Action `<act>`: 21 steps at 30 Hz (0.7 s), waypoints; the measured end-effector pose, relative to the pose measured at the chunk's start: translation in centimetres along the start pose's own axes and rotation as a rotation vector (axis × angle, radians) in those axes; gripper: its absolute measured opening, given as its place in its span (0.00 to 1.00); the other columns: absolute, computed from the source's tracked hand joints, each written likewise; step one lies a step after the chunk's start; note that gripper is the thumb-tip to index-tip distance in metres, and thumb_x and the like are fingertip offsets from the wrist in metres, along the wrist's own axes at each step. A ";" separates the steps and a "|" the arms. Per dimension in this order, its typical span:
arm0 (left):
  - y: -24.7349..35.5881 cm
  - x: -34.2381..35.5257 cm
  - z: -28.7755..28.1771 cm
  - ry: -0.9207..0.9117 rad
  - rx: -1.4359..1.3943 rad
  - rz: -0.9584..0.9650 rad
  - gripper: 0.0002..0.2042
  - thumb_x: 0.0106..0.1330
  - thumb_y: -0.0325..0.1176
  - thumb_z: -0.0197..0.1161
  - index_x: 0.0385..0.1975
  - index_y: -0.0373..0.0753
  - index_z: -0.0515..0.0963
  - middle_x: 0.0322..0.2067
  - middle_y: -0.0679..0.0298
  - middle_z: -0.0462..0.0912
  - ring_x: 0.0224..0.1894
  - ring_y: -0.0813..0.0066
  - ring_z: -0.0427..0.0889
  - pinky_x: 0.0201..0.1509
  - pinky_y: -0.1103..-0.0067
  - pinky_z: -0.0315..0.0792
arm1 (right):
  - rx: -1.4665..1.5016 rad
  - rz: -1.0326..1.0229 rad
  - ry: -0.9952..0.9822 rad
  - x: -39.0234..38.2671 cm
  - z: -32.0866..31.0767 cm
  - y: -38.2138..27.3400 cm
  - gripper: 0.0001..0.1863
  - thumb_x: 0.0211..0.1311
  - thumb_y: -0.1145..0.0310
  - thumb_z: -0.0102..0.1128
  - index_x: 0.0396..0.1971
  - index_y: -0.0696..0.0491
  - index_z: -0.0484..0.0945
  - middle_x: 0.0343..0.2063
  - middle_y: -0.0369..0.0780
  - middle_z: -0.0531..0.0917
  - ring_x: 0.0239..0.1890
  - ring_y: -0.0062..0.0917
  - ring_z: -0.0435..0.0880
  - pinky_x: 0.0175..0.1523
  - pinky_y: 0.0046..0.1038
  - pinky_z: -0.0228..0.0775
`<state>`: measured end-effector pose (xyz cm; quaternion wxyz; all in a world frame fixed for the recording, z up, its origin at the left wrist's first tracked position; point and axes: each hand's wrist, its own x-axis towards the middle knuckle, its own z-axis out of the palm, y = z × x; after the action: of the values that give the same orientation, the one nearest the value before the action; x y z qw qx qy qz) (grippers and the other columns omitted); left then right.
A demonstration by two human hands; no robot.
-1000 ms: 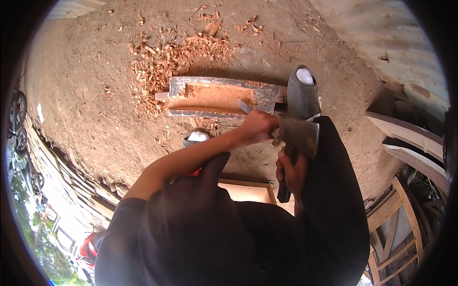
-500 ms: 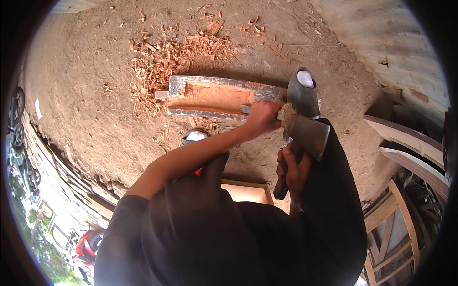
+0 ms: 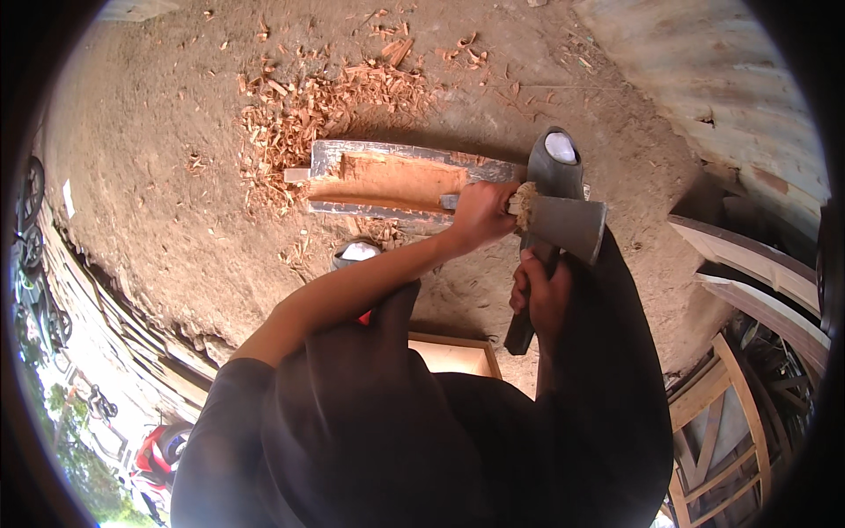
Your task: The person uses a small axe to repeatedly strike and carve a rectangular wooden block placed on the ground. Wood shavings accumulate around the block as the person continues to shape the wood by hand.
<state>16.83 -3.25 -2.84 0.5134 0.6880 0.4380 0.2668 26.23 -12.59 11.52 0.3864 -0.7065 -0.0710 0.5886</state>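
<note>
A curved wooden piece (image 3: 396,181) lies across the ground, its grey outer faces rough and its hollowed middle freshly cut and orange. My left hand (image 3: 481,216) is closed around a chisel (image 3: 450,201), whose metal tip rests at the right part of the hollow. The chisel's frayed butt end (image 3: 525,208) sticks out to the right of my fist. In my closed right hand (image 3: 544,290) is the dark handle of a hatchet (image 3: 574,226). Its broad grey head meets the frayed butt or sits right beside it. My fingers hide most of the chisel's handle.
Wood chips (image 3: 308,114) are heaped beyond and left of the piece. My right shoe (image 3: 556,165) stands at its right end, my left shoe (image 3: 356,253) just in front. Wooden frames (image 3: 722,422) lean at the right, near a metal sheet wall (image 3: 713,79).
The hatchet head has swung up and turned more level, coming to the chisel's butt. My left hand and the chisel have shifted very slightly left.
</note>
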 end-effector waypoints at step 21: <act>-0.7 -0.6 0.4 -0.023 0.040 0.027 0.10 0.43 0.30 0.67 0.28 0.43 0.78 0.20 0.55 0.80 0.27 0.50 0.82 0.28 0.61 0.73 | 0.132 -0.022 0.082 -0.3 0.7 0.2 0.12 0.71 0.64 0.57 0.43 0.55 0.67 0.19 0.36 0.70 0.13 0.21 0.68 0.19 0.26 0.62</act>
<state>16.61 -3.91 -3.56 0.5007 0.7073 0.4278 0.2569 25.43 -12.58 11.63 0.4412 -0.7023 -0.0239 0.5582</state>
